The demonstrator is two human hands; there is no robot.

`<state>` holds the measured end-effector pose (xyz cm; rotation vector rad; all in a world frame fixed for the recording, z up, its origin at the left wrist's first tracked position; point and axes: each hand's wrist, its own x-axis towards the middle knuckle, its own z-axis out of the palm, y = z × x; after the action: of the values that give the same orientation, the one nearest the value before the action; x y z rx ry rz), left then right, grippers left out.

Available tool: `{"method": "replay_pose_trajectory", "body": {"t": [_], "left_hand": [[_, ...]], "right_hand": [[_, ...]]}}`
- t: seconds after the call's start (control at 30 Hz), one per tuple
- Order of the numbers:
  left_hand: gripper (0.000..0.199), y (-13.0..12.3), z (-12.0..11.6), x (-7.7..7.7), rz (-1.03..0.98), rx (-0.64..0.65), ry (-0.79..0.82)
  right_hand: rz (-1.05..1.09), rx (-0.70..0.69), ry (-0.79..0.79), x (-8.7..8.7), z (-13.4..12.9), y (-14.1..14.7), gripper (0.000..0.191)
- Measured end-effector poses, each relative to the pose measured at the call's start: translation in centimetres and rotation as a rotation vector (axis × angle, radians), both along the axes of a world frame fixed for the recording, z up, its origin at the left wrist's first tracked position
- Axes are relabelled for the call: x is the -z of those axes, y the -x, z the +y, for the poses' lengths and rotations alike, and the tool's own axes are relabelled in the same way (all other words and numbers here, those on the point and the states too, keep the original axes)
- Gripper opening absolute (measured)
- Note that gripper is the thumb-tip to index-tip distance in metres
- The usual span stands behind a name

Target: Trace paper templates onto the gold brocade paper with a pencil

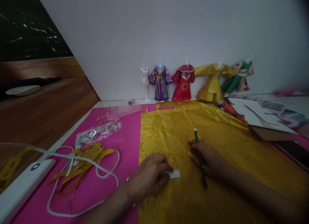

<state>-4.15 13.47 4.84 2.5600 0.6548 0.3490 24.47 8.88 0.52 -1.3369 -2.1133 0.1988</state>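
Gold patterned fabric [169, 133] lies spread over the pink mat. My left hand [151, 177] rests on it with curled fingers, closed on a small white piece of paper [175, 174] that sticks out to the right. A dark green pencil [200, 158] with a pale upper end slants across the fingers of my right hand [210, 158], which holds it just above or against the fabric. I cannot tell whether the pencil touches the cloth.
Doll-size outfits, including a purple robe [159, 83] and a red dress [184, 83], stand along the white wall. At left are a white power strip [26, 188], its looped cable [79, 156], gold scraps [84, 162] and a clear bag [96, 133]. Red-handled scissors [233, 111] and a phone [294, 151] lie right.
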Motion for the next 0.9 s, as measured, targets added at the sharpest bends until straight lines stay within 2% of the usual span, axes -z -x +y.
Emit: {"method": "replay_pose_trajectory", "body": {"t": [0.1,0.3,0.37,0.5,0.57,0.63,0.73,0.9], "left_hand": [[0.009,-0.1,-0.4,0.2,0.047,-0.014,-0.048],[0.011,-0.1,-0.6,0.1,0.05,-0.049,-0.114],[0.019,0.0,-0.3,0.0,0.037,0.018,-0.123],[0.028,0.2,0.5,0.1,0.043,0.272,-0.135],[0.037,0.2,0.7,0.2,0.08,0.335,-0.129],[0.04,0.2,0.7,0.1,0.104,0.331,-0.121],[0.034,-0.1,0.3,-0.2,0.07,0.274,-0.148],[0.024,-0.5,-0.3,-0.1,0.029,0.113,-0.135]], "right_hand": [[-0.012,0.004,0.001,0.0,0.0,0.0,0.018],[-0.033,-0.009,0.004,-0.2,-0.1,0.0,0.014],[-0.03,-0.004,-0.001,-0.2,-0.1,0.0,0.012],[-0.029,-0.004,-0.011,-0.1,-0.1,0.0,0.011],[-0.023,-0.004,-0.011,-0.1,-0.1,0.0,0.011],[-0.012,-0.002,-0.008,-0.1,-0.1,0.1,0.012],[-0.005,0.002,0.017,-0.1,-0.2,0.1,0.013],[0.009,0.014,0.031,0.0,-0.2,0.1,0.015]]}}
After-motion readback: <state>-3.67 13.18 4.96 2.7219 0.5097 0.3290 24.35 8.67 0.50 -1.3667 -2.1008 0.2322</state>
